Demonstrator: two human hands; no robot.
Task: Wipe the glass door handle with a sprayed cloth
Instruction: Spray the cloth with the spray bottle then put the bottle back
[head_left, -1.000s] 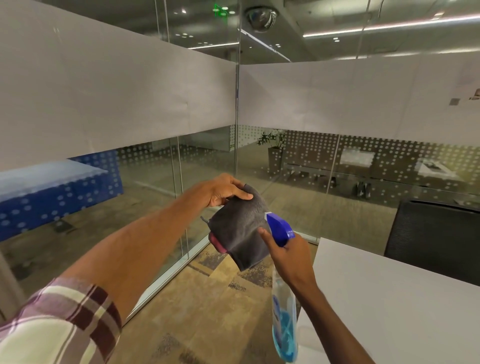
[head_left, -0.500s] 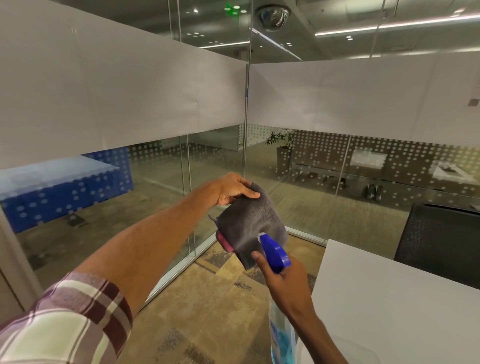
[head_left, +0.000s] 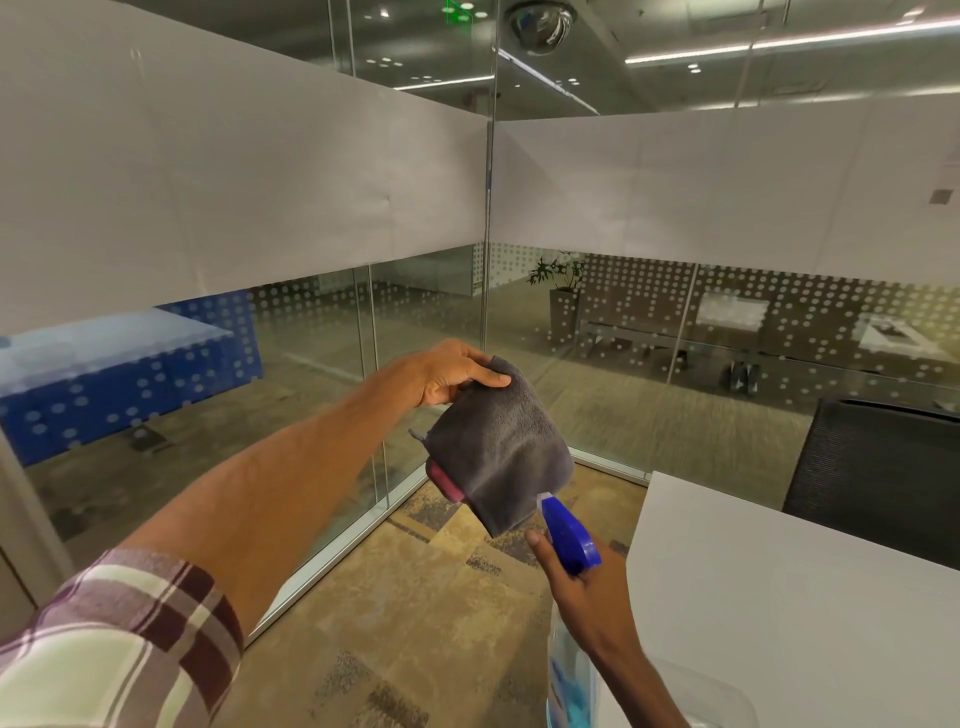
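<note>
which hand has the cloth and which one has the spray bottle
The left hand pinches the grey cloth by its top edge; the right hand, lower down, holds the blue-topped spray bottle.

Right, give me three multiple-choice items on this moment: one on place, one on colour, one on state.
1. Where is the white table?
A. right of the hands
B. behind the left glass wall
C. under the cloth

2. What colour is the spray bottle head?
A. red
B. blue
C. white

3. How is the grey cloth held?
A. spread on the table
B. lying on the floor
C. hanging from the left hand

Answers: 1 A, it fills the lower right; 2 B, the trigger head in the right hand is blue; 3 C, fingers pinch its top edge.
</note>
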